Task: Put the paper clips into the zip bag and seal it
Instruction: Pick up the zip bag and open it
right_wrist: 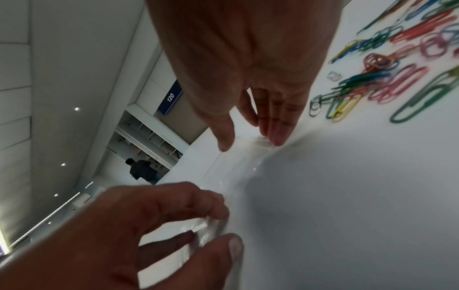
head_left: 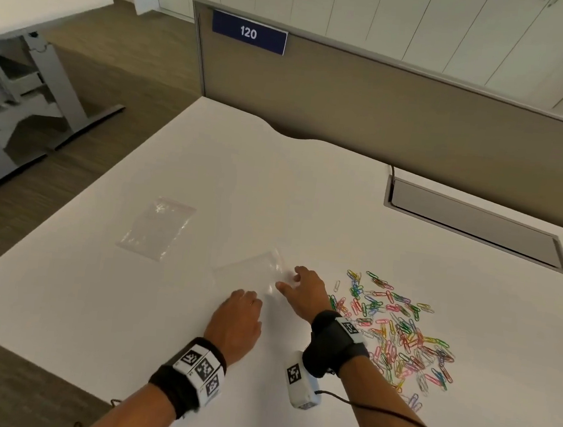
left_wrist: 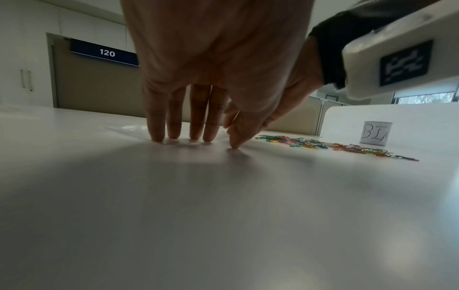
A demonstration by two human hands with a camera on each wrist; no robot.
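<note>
A clear zip bag (head_left: 246, 273) lies flat on the white desk (head_left: 208, 172) between my hands. My left hand (head_left: 251, 299) is at its near end. In the right wrist view, thumb and curled fingers of the left hand (right_wrist: 216, 225) pinch a lifted bit of the bag's (right_wrist: 231, 170) plastic. My right hand (head_left: 289, 281) is at the bag's right end, with straight fingertips (right_wrist: 278, 135) pressing on it and the thumb apart. A loose pile of coloured paper clips (head_left: 399, 331) (left_wrist: 323, 146) (right_wrist: 387, 78) lies just to the right of my right hand.
A second clear zip bag (head_left: 156, 227) lies further left on the desk. A grey partition (head_left: 386, 113) closes the desk's far side, with a cable hatch (head_left: 475, 225) in front of it. The desk's left edge drops to the floor. A white labelled cup (left_wrist: 376, 133) stands on the neighbouring desk.
</note>
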